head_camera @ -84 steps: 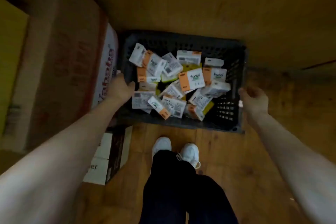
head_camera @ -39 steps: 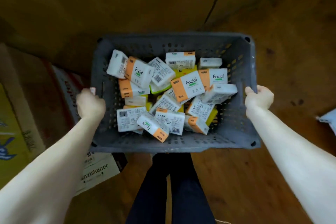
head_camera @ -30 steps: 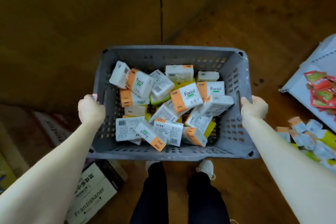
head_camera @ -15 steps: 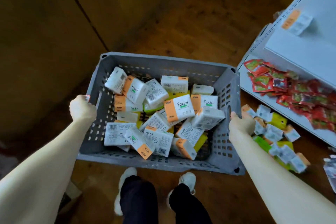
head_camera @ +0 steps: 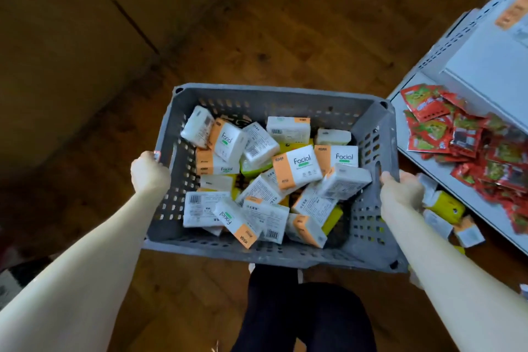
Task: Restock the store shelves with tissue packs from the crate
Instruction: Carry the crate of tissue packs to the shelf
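Small shop, grey perforated metal shelf (head_camera: 445, 46) with orange price tag (head_camera: 511, 13), loose red snack packets (head_camera: 468, 134) on it, tissue packs (head_camera: 297, 166) heaped in crate (head_camera: 371, 128), wood floor (head_camera: 300, 23)

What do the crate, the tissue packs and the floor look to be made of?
Crate: grey matte plastic, probably moulded, judging by its slotted walls and scuffed rim.
Tissue packs: thin plastic film, slightly glossy, printed with labels and barcodes.
Floor: brown wood or wood-look boards; grain and knots show.

Grey perforated crate (head_camera: 274, 100), white-and-orange tissue packs (head_camera: 297, 167), red sachets (head_camera: 468, 134), brown wood floor (head_camera: 300, 31).
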The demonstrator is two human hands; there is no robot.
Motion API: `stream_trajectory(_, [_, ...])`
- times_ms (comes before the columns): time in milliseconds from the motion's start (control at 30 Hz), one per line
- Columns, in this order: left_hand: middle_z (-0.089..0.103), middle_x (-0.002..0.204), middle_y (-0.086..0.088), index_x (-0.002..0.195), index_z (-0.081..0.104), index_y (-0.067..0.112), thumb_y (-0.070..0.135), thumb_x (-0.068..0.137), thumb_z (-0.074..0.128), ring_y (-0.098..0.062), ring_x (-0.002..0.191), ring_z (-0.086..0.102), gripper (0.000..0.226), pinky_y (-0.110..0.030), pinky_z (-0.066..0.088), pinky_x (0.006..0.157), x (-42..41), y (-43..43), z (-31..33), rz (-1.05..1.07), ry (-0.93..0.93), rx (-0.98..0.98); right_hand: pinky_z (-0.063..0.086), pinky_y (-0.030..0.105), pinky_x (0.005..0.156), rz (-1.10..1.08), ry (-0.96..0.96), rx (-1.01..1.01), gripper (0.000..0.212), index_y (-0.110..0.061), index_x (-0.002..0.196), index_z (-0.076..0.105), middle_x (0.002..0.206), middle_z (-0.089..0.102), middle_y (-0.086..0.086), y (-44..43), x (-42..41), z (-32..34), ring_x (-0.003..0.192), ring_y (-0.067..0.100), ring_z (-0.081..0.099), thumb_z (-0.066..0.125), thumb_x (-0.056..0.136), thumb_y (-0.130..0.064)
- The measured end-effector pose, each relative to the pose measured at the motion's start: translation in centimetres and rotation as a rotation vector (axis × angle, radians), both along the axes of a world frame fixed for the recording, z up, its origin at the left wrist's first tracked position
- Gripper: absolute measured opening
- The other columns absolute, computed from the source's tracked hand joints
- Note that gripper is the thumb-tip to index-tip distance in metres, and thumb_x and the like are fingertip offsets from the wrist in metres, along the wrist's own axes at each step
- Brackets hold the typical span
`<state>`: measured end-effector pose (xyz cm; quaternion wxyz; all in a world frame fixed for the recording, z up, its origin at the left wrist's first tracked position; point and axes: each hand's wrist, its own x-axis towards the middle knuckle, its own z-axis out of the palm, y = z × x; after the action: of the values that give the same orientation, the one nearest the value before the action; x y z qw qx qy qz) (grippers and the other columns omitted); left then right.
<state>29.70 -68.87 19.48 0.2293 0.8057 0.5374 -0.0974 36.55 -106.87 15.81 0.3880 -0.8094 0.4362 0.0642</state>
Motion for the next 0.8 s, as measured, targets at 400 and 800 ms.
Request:
stream_trajectory(400, [0.052, 0.132, -0.019, 0.133, 0.045, 0.001, 0.001, 0.092, 0.051, -0.035, 0.120, 0.051, 0.042, -0.041, 0.046, 0.096, 4.7, -7.7, -12.5, 0.310, -0.001, -0.017, 0.038, 0.030, 0.070, 0.301, -0.023, 0.015, 0.011, -0.006, 0.087, 0.059, 0.085, 0.056, 0.008, -2.5, 17.2, -12.1, 0.079, 0.020, 0.049, 0.051, 0.090, -0.013])
stream_trajectory(800, [0.056, 0.126, -0.022, 0.128, 0.049, -0.003, 0.006, 0.094, 0.049, -0.037, 0.116, 0.054, 0.035, -0.041, 0.045, 0.095, 4.6, -11.6, -27.7, 0.506, 0.027, -0.024, 0.044, 0.035, 0.089, 0.502, -0.045, -0.003, 0.023, -0.008, 0.111, 0.061, 0.112, 0.064, 0.009, -1.6, 24.4, -27.0, 0.106, 0.028, 0.058, 0.053, 0.092, -0.017])
